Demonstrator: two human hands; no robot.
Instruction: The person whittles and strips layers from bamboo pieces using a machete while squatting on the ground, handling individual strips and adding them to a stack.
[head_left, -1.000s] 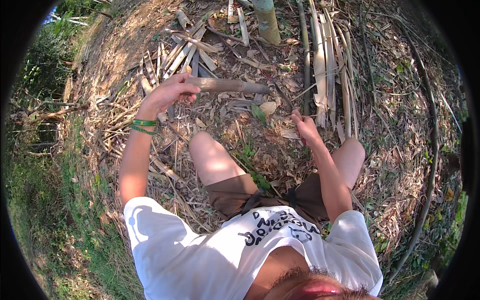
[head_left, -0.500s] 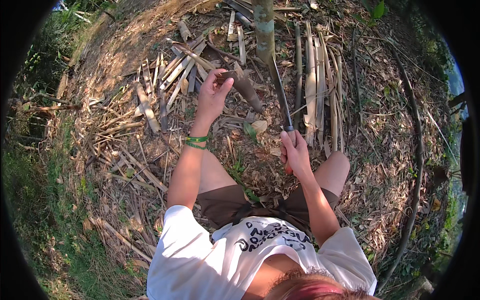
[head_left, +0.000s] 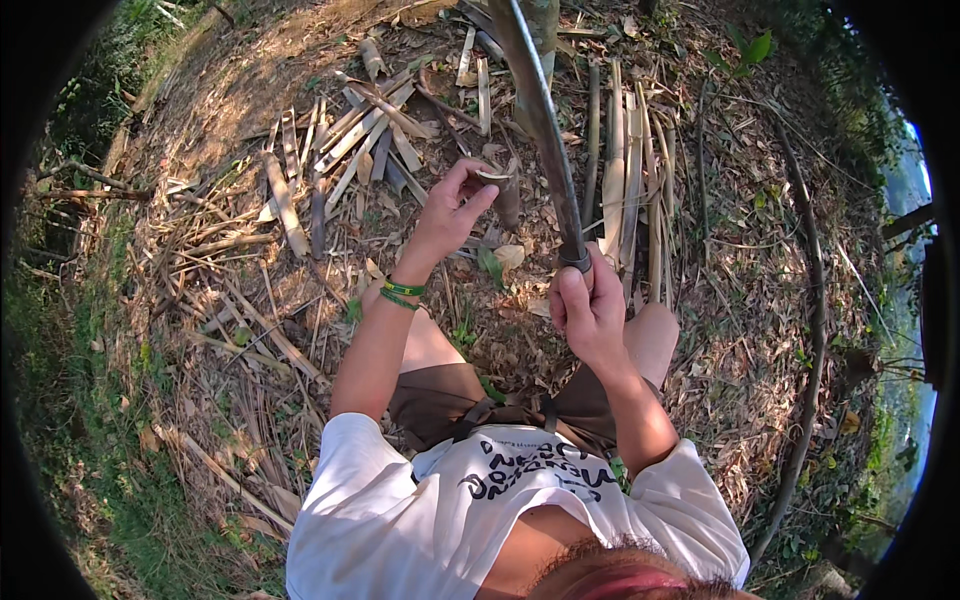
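Observation:
My right hand [head_left: 590,305] is closed round the handle of a machete [head_left: 548,125]. Its long dark blade points up and away from me, passing in front of a tree trunk [head_left: 545,40]. My left hand [head_left: 448,215] pinches the pale upper end of a curved piece of split bamboo [head_left: 492,177] between thumb and fingers. The lower part of that piece is hard to make out. Just beyond it, to the right, is a short brown chunk of wood [head_left: 509,205]. The blade is apart from the bamboo.
A heap of split bamboo pieces [head_left: 365,135] lies at the far left. Long bamboo strips [head_left: 630,170] lie to the right of the machete. Farther right, a long thin branch [head_left: 815,300] curves along the leaf-covered ground [head_left: 750,330].
The machete has swung up, its blade now nearer and higher. My left hand has shifted right and slightly down with the bamboo piece, which now shows its pale edge.

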